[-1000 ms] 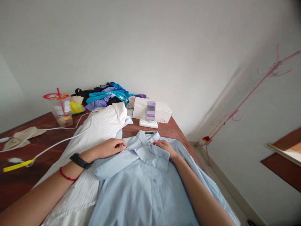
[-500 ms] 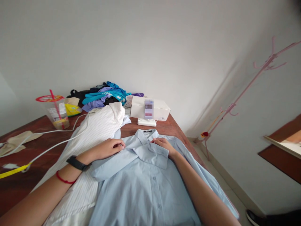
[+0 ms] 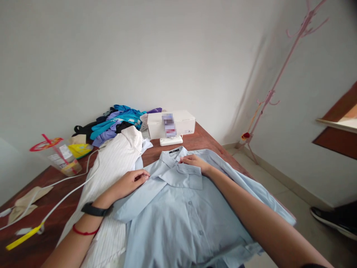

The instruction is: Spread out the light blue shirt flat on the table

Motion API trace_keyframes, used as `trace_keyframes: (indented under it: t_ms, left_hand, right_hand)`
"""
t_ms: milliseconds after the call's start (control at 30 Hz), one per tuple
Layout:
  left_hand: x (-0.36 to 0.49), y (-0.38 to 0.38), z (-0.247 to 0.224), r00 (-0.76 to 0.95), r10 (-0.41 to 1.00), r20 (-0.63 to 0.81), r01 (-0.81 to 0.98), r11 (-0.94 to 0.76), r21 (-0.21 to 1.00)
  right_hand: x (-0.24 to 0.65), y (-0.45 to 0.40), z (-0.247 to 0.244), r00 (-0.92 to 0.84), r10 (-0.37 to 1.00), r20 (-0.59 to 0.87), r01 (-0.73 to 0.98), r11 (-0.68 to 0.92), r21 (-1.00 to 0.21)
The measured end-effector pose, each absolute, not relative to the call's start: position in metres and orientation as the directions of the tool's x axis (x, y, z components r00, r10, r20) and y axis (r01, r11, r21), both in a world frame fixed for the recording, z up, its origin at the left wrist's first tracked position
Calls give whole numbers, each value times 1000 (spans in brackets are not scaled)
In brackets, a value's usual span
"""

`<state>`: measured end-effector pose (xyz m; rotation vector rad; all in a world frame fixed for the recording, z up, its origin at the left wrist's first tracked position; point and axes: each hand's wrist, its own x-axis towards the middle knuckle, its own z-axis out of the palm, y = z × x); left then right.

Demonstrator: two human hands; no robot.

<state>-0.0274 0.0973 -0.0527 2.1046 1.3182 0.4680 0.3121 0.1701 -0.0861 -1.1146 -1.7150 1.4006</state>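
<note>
A light blue button shirt (image 3: pixel 184 208) lies face up on the brown table (image 3: pixel 52 178), collar pointing away from me. My left hand (image 3: pixel 129 182) rests on its left shoulder beside the collar, fingers curled onto the cloth. My right hand (image 3: pixel 195 162) lies on the right collar flap, fingertips pressing near the neck opening. A white striped shirt (image 3: pixel 114 167) lies partly under the blue one on its left. My left wrist carries a black band and a red string.
A pile of blue, purple and black clothes (image 3: pixel 117 121), a white box (image 3: pixel 171 123) and a white charger (image 3: pixel 171 141) sit at the far end. A plastic cup with red lid (image 3: pixel 57 156), white cables and a yellow strip (image 3: pixel 23 237) lie left. A pink coat stand (image 3: pixel 279 78) and a shoe (image 3: pixel 333 219) are right.
The camera has swung right and tilted, so the table appears rotated. Both hands have stayed on the blue shirt's collar area, shifting only slightly.
</note>
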Motion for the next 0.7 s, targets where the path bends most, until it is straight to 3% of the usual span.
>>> trace_keyframes:
  t_ms: [700]
  left_hand:
    - [-27,99,-51,419,907,-49,703,-289,650]
  right_hand:
    - [312,173,-87,-428,903,39,248,158,-956]
